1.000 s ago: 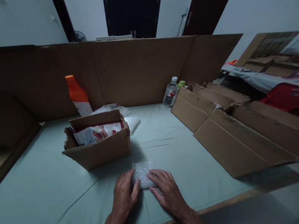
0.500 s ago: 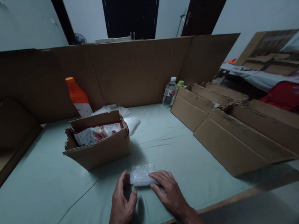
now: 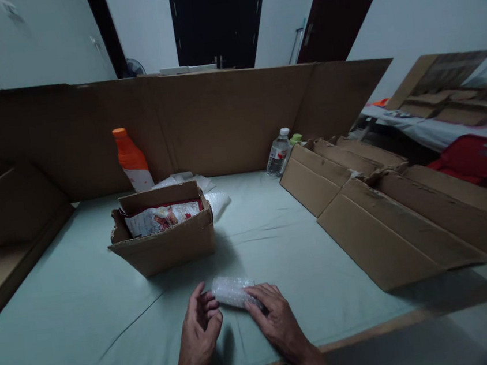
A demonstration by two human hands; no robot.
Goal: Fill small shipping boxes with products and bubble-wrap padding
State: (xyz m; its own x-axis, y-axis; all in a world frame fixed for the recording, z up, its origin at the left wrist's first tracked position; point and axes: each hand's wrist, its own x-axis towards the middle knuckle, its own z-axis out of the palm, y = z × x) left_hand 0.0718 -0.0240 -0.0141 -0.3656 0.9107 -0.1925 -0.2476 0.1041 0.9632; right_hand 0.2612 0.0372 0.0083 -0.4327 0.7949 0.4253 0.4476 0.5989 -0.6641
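A small piece of clear bubble wrap [image 3: 231, 290], folded into a short roll, sits near the front edge of the pale green table [image 3: 83, 315]. My right hand [image 3: 275, 317] grips its right end with curled fingers. My left hand [image 3: 201, 328] is at its left end, with fingers curled and fingertips touching the roll. Just behind, an open cardboard box [image 3: 164, 237] holds a red and white printed packet [image 3: 162, 217].
An orange bottle [image 3: 132, 159] and crumpled plastic wrap [image 3: 210, 194] stand behind the box. A water bottle [image 3: 277, 153] is at the back. Flattened cardboard boxes [image 3: 385, 208] lie on the right. A tall cardboard sheet [image 3: 219, 121] walls the far edge.
The bubble wrap lay flat under both hands a second ago; it is now folded over into a thicker roll and lifted slightly between my fingers. The view shifted a little.
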